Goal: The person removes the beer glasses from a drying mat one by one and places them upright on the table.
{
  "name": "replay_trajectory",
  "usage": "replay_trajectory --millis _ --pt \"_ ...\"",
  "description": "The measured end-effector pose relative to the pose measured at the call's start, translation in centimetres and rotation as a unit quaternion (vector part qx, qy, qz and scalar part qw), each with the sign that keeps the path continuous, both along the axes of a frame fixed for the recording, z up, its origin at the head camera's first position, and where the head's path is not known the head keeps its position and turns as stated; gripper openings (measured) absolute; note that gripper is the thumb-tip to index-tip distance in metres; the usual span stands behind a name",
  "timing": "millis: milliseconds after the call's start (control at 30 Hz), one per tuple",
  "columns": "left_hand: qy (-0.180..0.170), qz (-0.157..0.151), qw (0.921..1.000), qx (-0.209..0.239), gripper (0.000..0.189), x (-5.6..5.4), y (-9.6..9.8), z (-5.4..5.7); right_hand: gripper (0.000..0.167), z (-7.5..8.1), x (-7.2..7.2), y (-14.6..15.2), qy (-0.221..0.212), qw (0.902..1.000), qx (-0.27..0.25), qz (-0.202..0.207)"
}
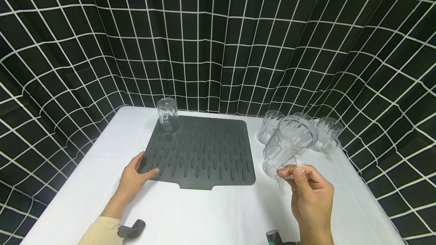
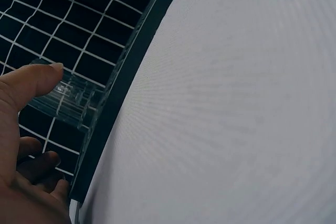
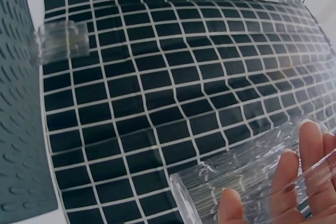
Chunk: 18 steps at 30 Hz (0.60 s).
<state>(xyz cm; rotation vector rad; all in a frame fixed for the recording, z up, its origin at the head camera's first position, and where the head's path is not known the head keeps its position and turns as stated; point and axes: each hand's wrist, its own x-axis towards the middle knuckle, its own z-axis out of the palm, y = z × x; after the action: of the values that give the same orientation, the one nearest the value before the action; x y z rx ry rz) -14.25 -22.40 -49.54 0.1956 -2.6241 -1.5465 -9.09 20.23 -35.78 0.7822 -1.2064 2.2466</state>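
Observation:
My right hand (image 1: 312, 196) grips a clear mug (image 1: 284, 143) by its handle, up off the table and tilted. The right wrist view shows the same mug (image 3: 231, 182) close behind the fingers (image 3: 286, 182). My left hand (image 1: 133, 177) rests at the near left corner of a dark grey ridged mat (image 1: 207, 154), thumb and fingers spread apart. At the mat's far left corner stands a clear glass (image 1: 168, 115), which also shows beyond the thumb in the left wrist view.
Several clear glasses stand on the right of the white table (image 1: 231, 214), among them one glass (image 1: 270, 124) behind the held mug and another glass (image 1: 328, 129) farther right. A black curtain (image 1: 211, 48) with a white grid surrounds the table's back and sides.

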Motion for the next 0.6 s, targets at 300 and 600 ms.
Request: replay_trajectory --millis 300,600 --pt "-0.025 -0.008 0.9986 -0.046 0.1 0.1 -0.3 -0.2 0.018 -0.5 0.1 1.9 -0.016 0.9995 -0.024 -0.014" --pt "-0.001 -0.049 0.9938 -0.1 0.097 0.1 -0.6 -0.4 0.017 -0.7 0.0 3.7 -0.037 0.9973 -0.051 -0.037"
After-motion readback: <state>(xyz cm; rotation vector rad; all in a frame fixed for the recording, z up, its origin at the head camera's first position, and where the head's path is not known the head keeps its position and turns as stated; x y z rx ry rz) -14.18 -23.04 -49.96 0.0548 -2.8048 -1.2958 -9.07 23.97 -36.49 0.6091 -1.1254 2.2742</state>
